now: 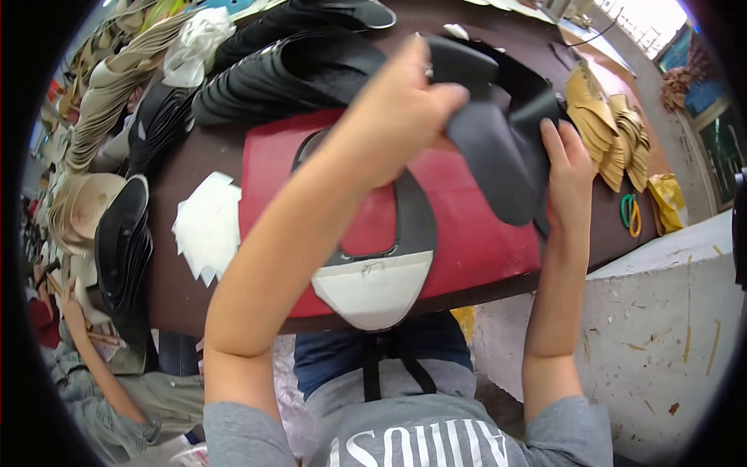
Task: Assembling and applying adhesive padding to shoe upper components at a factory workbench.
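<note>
Both hands hold a curved black shoe upper piece (pixel 492 156) in the air above the right part of the red mat (pixel 475 218). My left hand (pixel 408 101), slightly blurred, pinches its upper left end between thumb and fingers. The right edge is gripped by my right hand (pixel 569 159), fingers closed. Beneath my left forearm, another shoe upper (pixel 416 206) lies flat on the mat. It is a black loop with a white toe part (pixel 375 288) toward me; the forearm hides its left side.
Stacked black uppers (pixel 264 82) stand at the back left, with more black pieces (pixel 123 233) nearer. White sheets (pixel 208 226) lie left of the mat. At right are tan pieces (pixel 595 117), green-and-orange scissors (pixel 632 215) and a white block (pixel 661 335). A co-worker's arm (pixel 97 354) shows at lower left.
</note>
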A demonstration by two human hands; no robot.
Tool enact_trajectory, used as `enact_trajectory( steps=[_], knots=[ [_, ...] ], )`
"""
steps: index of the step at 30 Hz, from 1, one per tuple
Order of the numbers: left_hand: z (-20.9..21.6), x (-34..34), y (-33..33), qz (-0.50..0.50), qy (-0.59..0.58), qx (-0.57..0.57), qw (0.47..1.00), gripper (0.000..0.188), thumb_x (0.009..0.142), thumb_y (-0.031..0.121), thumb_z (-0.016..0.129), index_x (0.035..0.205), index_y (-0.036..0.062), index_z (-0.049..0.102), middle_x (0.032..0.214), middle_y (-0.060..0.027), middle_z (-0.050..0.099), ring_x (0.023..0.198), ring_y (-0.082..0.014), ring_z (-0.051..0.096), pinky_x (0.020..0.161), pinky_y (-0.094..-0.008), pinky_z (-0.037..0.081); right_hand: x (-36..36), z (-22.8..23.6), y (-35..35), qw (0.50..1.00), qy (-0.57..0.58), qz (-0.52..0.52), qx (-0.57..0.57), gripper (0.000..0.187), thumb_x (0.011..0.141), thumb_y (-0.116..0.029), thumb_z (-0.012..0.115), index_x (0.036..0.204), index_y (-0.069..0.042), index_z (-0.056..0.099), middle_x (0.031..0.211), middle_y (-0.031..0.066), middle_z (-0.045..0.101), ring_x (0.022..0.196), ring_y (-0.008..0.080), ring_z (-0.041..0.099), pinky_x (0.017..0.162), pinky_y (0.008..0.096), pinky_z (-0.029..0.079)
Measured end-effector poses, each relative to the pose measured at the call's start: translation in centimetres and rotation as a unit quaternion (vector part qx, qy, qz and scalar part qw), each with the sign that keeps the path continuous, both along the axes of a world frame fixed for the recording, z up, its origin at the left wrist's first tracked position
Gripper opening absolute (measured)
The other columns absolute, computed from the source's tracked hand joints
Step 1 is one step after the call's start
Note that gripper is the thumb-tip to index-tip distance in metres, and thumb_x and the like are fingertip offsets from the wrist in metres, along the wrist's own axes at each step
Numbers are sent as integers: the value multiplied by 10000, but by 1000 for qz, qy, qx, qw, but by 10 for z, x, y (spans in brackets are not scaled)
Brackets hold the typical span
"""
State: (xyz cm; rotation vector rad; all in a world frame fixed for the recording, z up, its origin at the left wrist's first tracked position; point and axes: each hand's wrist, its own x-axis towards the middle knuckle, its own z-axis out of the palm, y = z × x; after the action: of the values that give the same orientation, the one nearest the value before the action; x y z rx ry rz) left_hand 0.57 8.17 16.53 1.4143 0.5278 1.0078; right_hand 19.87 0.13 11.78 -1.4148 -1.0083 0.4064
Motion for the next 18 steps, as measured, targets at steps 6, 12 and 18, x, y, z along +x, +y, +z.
enact_trajectory(
  steps=[6,12,18],
  knots=[
    [-66,-135,-38,115,124,-74,983,382,885,44,561,1246,-12,449,946,-148,631,709,-132,622,558,-203,509,-91,-14,-16,960,113,215,-137,230,869,-40,639,1084,35,605,873,47,645,673,58,541,586,149,426],
    [-118,-159,-73,166,198,-132,957,480,755,-42,704,1191,-26,503,863,-146,659,612,-117,626,525,-192,489,-103,-67,-31,931,80,269,-233,299,791,47,681,1078,56,598,841,81,657,687,81,576,604,180,498],
    [-131,-166,-71,165,274,-126,939,475,714,-4,766,1129,-40,538,776,-136,666,523,-111,608,508,-192,472,-104,-87,-29,922,6,275,-271,272,790,46,680,1050,53,603,807,77,651,671,83,578,620,177,506]
  ],
)
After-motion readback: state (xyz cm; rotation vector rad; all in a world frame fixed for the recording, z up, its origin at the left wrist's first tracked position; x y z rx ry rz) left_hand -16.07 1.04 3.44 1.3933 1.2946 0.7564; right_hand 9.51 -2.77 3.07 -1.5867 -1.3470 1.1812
